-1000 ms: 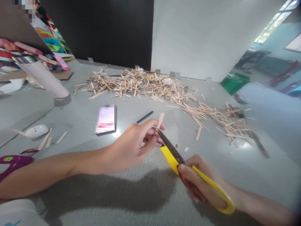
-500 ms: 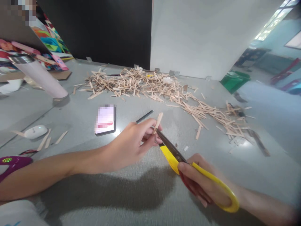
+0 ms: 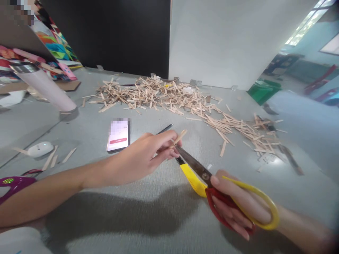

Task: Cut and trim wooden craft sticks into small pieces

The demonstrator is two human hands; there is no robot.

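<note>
Between the thumb and fingers of my left hand [image 3: 150, 153] a short wooden stick [image 3: 181, 137] is pinched, its far end pointing up and right. My right hand [image 3: 238, 197] grips scissors [image 3: 205, 175] with one yellow and one red handle loop. The blade tips reach the lower part of the stick beside my left fingertips; whether they touch it I cannot tell. Under the scissors lies a yellow tool with a black end [image 3: 191, 178], partly covered. A dark pen [image 3: 165, 128] rests just behind my left hand.
A long heap of wooden sticks [image 3: 148, 92] spreads across the back and right of the grey table. At left are a phone [image 3: 118, 135], a white mouse [image 3: 40, 149] and a pale tumbler [image 3: 47, 86]. A green bin [image 3: 265, 91] stands beyond the right edge.
The stick has tilted further to the right in my left fingers. My right hand and the scissors handles have shifted slightly right, with the handle loops further apart. The phone screen shows something different.
</note>
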